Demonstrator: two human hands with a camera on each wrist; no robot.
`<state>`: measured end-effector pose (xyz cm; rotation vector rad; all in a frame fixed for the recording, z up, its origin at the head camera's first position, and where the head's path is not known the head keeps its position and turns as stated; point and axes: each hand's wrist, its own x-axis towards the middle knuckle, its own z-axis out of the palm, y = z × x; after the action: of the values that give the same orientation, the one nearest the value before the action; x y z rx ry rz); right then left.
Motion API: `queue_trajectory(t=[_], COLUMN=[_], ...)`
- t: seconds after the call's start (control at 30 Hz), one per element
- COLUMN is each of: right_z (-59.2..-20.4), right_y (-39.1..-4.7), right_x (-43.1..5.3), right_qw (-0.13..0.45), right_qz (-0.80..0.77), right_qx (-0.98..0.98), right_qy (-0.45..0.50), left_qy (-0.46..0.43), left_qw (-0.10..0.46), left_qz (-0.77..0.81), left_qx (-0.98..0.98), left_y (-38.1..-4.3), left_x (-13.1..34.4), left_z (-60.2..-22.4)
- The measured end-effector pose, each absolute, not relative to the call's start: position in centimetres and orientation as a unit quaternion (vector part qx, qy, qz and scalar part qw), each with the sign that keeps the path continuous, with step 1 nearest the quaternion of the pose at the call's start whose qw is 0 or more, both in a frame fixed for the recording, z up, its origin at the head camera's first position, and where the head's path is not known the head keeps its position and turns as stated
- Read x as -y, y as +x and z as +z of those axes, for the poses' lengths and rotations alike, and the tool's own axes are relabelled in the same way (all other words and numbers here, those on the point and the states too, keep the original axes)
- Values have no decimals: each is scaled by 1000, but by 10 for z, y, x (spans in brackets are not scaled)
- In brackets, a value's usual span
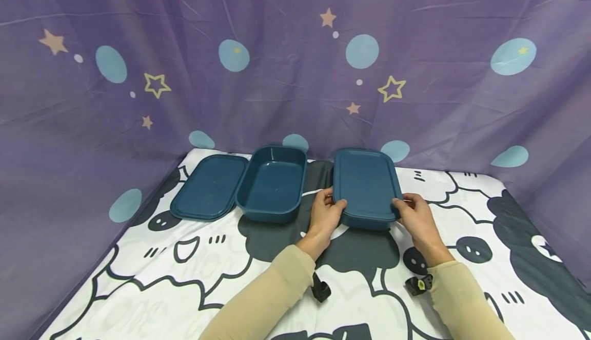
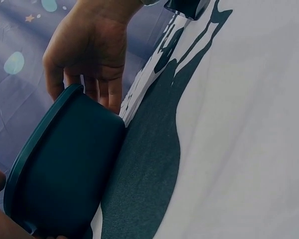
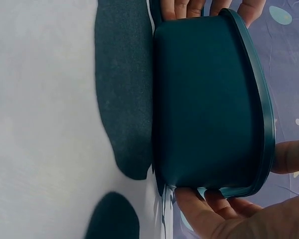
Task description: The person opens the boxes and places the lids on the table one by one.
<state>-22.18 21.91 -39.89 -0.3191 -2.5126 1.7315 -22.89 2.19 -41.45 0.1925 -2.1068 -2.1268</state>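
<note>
A blue rectangular food container stands on the printed cloth with a matching lid over its top. My left hand grips its near left side, thumb at the lid's edge and fingers along the wall. On the opposite side my right hand holds the near right corner, its thumb also on the lid's edge. In the right wrist view, the right hand's fingers lie against the container's side wall. The lid's rim sits along the top of the wall in the left wrist view.
An uncovered blue container stands to the left, and a second blue lid lies flat beside it. Black-and-white cartoon cloth covers the table. A purple curtain hangs behind the table. Dark wrist devices sit under the sleeves.
</note>
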Motion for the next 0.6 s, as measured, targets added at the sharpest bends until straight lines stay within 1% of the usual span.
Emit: queue_trajectory(t=[0.6], right_z=[-397], right_y=[-220], right_x=[-216], right_qw=[41], right_qz=[562], right_qx=[819], right_qy=[-107], left_qy=[68], left_qw=[71], left_qz=[-716], left_qx=[691], left_y=[-227], left_x=[-21], left_z=[-411])
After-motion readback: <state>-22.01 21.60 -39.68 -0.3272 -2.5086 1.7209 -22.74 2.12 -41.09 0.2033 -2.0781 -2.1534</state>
